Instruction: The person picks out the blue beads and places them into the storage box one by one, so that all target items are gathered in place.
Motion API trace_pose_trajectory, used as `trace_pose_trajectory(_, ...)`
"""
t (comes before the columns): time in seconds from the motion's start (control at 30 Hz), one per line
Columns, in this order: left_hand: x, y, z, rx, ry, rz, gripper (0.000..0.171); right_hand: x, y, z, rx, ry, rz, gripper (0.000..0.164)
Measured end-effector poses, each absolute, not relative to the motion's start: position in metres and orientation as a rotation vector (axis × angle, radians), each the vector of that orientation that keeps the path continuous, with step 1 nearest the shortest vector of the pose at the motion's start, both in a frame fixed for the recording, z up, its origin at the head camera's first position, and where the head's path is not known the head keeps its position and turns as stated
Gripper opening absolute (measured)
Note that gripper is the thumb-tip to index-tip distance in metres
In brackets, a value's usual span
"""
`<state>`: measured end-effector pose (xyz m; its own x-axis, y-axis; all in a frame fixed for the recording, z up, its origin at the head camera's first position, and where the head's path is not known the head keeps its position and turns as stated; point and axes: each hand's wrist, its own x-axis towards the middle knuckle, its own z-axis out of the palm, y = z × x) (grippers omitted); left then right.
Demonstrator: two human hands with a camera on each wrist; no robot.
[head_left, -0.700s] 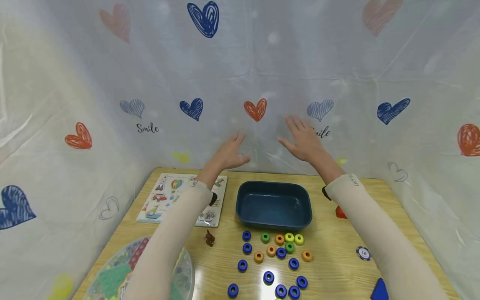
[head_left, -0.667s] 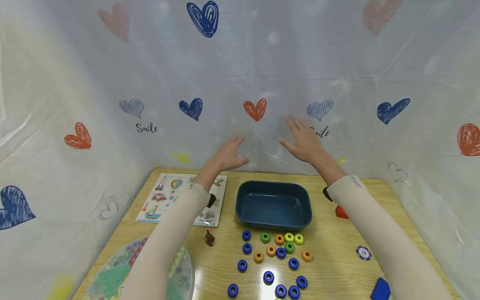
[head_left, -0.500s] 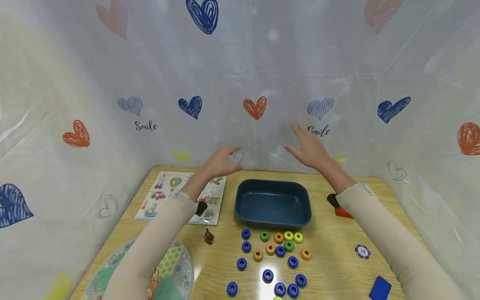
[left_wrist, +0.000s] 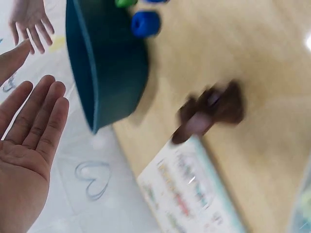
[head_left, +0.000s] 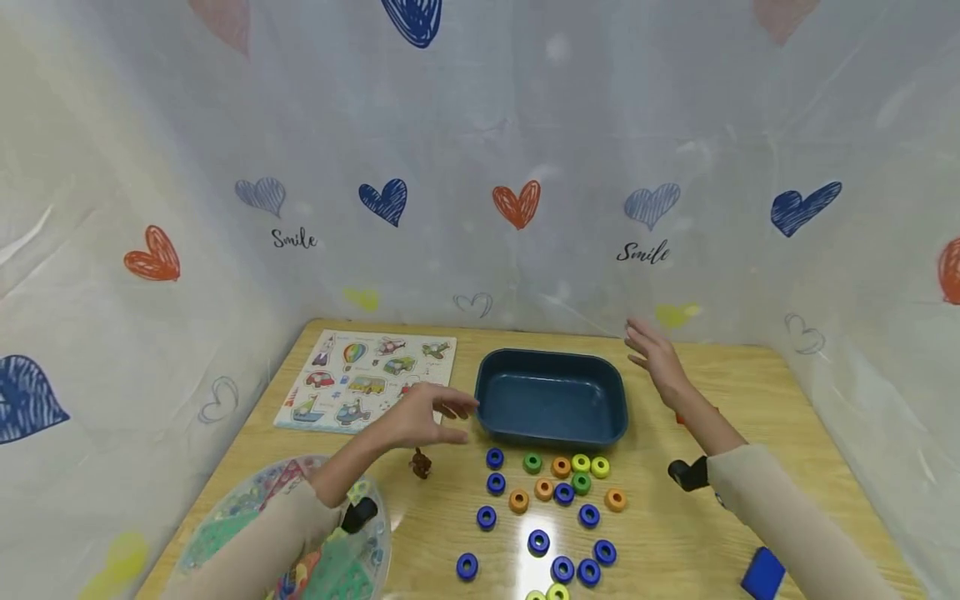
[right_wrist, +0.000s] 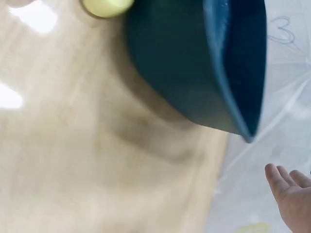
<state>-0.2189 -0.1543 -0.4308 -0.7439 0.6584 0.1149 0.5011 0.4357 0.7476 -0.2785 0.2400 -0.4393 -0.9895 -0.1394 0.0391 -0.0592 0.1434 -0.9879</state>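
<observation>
A dark teal plastic bin (head_left: 551, 433) stands on the wooden table, its inside bare. My left hand (head_left: 420, 417) hovers near the bin's left side, fingers slightly bent and thumb apart, holding nothing. On the other side, my right hand (head_left: 660, 362) is raised by the bin's right back corner, fingers loosely extended and holding nothing. In front of the bin lie several small rings, among them blue (head_left: 538, 542), orange (head_left: 616, 500), green (head_left: 532, 463) and yellow (head_left: 600, 467). A small brown animal figure (left_wrist: 214, 111) shows below the left hand.
A picture puzzle board (head_left: 330, 421) lies at the back left. A round clear container with coloured pieces (head_left: 348, 567) is at the front left. A blue block (head_left: 763, 573) sits at the front right, and a red piece (head_left: 680, 418) is partly hidden by the right arm.
Both hands have come down and back from in front of the curtain towards the bin's two sides, spreading apart. The rings and bin have stayed in place, while the view has tilted slightly down.
</observation>
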Motion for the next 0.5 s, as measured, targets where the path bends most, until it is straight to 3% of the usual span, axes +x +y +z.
trace_pose_trajectory(0.27,-0.176,-0.147,-0.485,0.977,2.260,1.290,0.040,-0.258,0.244,-0.489,0.035,2.211,-2.081,0.052)
trace_pose_trajectory(0.5,-0.158,-0.149,-0.509,0.968,2.235,1.261,0.034,-0.253,0.239,-0.503,0.139,2.081,-2.011,0.049)
